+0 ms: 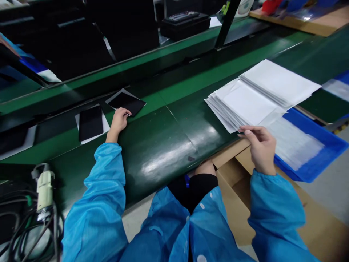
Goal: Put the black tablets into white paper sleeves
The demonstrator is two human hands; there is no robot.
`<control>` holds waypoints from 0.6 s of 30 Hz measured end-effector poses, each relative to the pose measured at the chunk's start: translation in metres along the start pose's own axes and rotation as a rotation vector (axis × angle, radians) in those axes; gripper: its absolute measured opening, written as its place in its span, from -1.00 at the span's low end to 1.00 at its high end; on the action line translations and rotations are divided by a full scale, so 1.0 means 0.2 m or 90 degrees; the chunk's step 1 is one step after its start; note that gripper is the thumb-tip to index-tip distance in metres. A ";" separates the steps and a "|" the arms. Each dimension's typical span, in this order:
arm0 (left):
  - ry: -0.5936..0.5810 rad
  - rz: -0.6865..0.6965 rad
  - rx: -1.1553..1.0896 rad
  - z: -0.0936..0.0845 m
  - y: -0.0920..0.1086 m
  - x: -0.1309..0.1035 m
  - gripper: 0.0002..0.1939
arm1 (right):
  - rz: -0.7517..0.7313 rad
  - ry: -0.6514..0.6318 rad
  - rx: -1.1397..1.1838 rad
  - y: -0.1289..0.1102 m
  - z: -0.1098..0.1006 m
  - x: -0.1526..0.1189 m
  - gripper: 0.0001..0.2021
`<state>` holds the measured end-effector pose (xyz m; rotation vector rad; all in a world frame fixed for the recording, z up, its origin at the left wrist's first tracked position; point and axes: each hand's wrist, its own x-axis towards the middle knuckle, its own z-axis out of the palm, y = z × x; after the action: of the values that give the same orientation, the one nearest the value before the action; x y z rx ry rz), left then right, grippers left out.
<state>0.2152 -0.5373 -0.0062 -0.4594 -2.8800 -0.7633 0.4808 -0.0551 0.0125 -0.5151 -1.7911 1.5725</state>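
Observation:
My left hand reaches across the green belt, its fingers closed at the near corner of a black, flat, tablet-like panel. A white sheet sticks out from under that panel. On the right, my right hand is closed, thumb and fingertips together at the near corner of a stack of white flat sleeves or sheets. Whether a sheet is pinched there cannot be made out. The stack lies fanned in two overlapping piles.
Farther left, more black panels rest on white sheets along the conveyor belt. A corded electric screwdriver stands among cables at lower left. Below the stack are a blue tray holding translucent sleeves and an open cardboard box.

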 end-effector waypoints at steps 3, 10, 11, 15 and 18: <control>0.022 0.013 -0.002 0.01 0.06 -0.03 -0.82 | 0.000 -0.005 0.017 0.02 0.00 0.05 -0.76; 0.039 0.112 -0.026 0.17 0.34 -0.23 -0.68 | 0.059 -0.159 0.057 0.07 0.11 -0.11 -0.66; 0.034 0.136 -0.035 0.21 0.40 -0.28 -0.67 | 0.120 -0.222 0.086 0.06 0.15 -0.19 -0.62; 0.004 0.343 -0.136 0.38 0.63 -0.52 -0.61 | 0.382 -0.465 0.259 0.02 0.35 -0.46 -0.52; 0.001 0.510 -0.234 0.45 0.75 -0.66 -0.64 | 0.450 -0.468 0.387 0.00 0.48 -0.59 -0.57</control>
<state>0.3853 -0.4024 -0.0404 -1.5068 -2.2048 -1.0870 0.4928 -0.2025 -0.0184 -0.2889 -1.5148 2.9613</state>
